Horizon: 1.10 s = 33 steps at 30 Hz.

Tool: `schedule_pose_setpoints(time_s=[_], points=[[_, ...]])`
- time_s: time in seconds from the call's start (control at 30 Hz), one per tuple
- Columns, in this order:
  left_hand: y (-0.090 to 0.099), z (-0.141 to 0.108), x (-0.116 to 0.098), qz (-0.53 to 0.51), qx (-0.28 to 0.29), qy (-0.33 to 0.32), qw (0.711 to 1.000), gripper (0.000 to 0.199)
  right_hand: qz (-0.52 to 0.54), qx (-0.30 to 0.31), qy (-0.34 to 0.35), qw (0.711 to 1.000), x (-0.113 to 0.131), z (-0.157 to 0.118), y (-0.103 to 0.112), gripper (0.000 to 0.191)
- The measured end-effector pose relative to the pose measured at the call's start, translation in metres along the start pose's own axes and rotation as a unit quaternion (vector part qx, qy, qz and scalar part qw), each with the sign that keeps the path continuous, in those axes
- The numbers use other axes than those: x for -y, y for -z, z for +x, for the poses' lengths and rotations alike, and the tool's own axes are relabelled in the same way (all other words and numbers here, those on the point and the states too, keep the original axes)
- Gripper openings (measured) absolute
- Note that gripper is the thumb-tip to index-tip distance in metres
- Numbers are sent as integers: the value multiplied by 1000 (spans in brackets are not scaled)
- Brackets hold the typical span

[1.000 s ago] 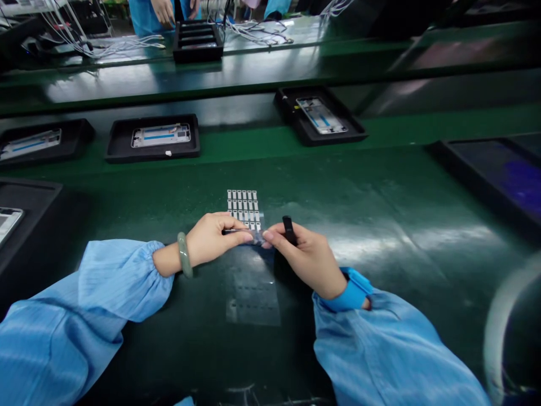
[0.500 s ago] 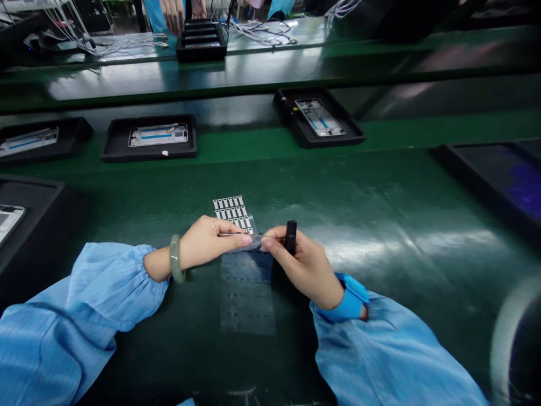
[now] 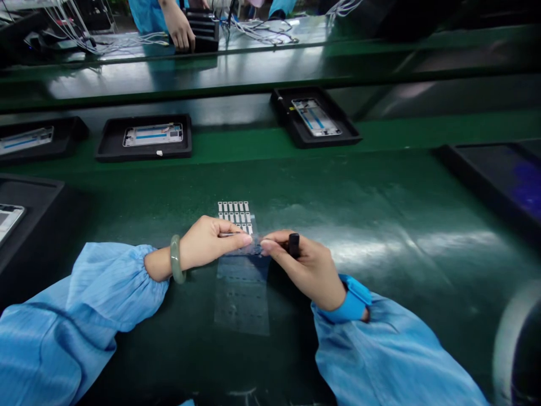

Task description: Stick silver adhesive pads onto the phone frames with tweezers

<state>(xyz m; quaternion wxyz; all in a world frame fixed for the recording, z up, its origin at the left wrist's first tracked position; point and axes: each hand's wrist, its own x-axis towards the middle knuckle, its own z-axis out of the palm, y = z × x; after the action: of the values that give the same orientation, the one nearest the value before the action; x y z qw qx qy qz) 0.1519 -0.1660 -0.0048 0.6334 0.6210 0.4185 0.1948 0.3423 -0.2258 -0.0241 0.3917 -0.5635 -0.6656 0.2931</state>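
Pinching the near part of a clear sheet [image 3: 240, 307] on the table [image 3: 380, 192], the left hand [image 3: 207, 241] has thumb and fingers pressed together on it, with no gap between. A firm, low hold there should keep the sheet from sliding. Beyond those fingers lie rows of small pale pieces [image 3: 234, 207], best left flat and unbent; toward the person the sheet runs on, see-through and without pale pieces. Just to the right, the right hand [image 3: 306, 264] is closed, a black object [image 3: 293, 245] standing up between its fingers; thumb and forefinger meet at the sheet's right side, but whether they grip film or a piece I cannot tell. Short, shallow pulls would probably serve best.

For edges, a black tray [image 3: 42, 192] limits the left side, near the left sleeve [image 3: 122, 282]. Along the back, a tray [image 3: 103, 149] and, farther right, another tray [image 3: 291, 131] stand well beyond the sheet. The widest bare stretch lies right of the hands, reaching to a dark tray [image 3: 459, 160] at the far right.
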Motion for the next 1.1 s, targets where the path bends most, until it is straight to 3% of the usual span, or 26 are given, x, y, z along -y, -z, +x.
schedule_pose_setpoints(time_s=[0.1, 0.23, 0.47, 0.67, 1.1], points=[[0, -1, 0, 37, -2, -9, 999, 23, -24, 12, 26, 999, 4, 0, 1, 23], [0, -1, 3, 3, 7, -25, 1000, 21, -44, 2, 51, 998, 6, 0, -1, 23], [1, 0, 7, -47, -4, -23, 999, 13, 23, 12, -17, 1000, 3, 2, -3, 14], [4, 1, 7, -65, 7, 2, 998, 14, 38, 29, -20, 999, 4, 2, -2, 14], [27, 4, 2, 71, 161, -75, 982, 22, 4, 111, 43, 993, 4, 0, 3, 10]])
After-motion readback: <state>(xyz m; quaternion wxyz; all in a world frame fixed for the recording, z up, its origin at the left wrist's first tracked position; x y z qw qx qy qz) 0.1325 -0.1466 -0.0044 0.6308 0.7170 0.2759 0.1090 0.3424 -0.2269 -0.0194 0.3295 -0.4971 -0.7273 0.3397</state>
